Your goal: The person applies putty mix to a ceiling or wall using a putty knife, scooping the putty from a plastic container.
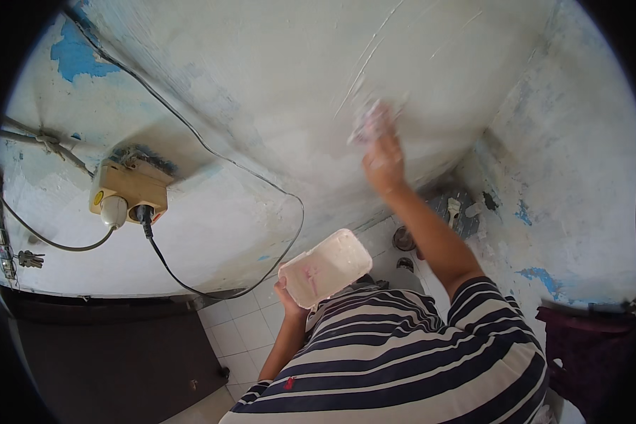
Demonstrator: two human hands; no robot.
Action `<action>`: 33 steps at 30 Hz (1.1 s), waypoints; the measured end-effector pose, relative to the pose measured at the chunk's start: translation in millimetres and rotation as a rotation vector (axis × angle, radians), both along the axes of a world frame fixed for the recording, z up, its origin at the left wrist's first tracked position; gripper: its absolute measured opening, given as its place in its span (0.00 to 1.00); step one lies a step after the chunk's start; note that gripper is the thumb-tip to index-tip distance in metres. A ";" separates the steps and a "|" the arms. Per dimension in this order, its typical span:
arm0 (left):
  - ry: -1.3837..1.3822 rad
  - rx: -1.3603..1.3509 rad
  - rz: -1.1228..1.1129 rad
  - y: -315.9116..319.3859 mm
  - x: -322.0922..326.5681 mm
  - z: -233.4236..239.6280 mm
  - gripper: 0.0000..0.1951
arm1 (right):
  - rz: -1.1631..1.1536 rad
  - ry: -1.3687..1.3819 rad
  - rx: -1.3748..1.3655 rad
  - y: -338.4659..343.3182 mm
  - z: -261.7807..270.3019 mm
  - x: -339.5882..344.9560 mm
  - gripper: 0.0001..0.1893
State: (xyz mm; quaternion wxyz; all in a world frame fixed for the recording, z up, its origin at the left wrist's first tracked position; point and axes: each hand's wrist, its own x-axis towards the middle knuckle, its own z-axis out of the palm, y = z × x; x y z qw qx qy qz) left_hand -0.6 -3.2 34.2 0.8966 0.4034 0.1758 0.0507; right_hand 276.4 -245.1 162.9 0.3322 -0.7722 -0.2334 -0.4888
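Observation:
My right hand (386, 167) is up at the white painted wall (297, 69), blurred by motion. In it is a whitish-pink crumpled wad (371, 124), perhaps a wet rag or plastic; blur hides its exact kind. Thin raised white streaks run across the wall just above it. Low in front of my body, my left hand (290, 299) grips one end of a rectangular whitish plastic tub (344, 252). The tub is tilted, its open side facing me, and a pale coating with a pink smear shows inside.
On the left wall, a beige socket box (130, 185) holds two plugs. A black cable (299, 212) loops out beside the tub. A dark door (111, 355) stands lower left, with hanging keys (30, 259) above. A maroon cloth (583, 344) hangs at right. White tiles (252, 328) cover the floor.

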 end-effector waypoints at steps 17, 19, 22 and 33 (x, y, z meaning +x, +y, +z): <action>0.026 0.013 0.159 15.6 -36.2 -0.3 0.36 | -0.071 -0.128 0.175 -36.7 49.9 24.5 0.25; 0.022 -0.013 0.159 15.0 -28.2 -0.2 0.36 | -0.073 -0.118 0.097 -16.6 3.1 24.6 0.25; -0.002 -0.006 0.123 16.3 -22.9 -3.2 0.37 | 0.183 0.036 0.047 8.9 -66.7 -28.0 0.22; -0.053 -0.018 0.102 -15.8 -5.2 1.1 0.38 | 0.042 -0.047 0.172 -129.6 28.3 -0.5 0.21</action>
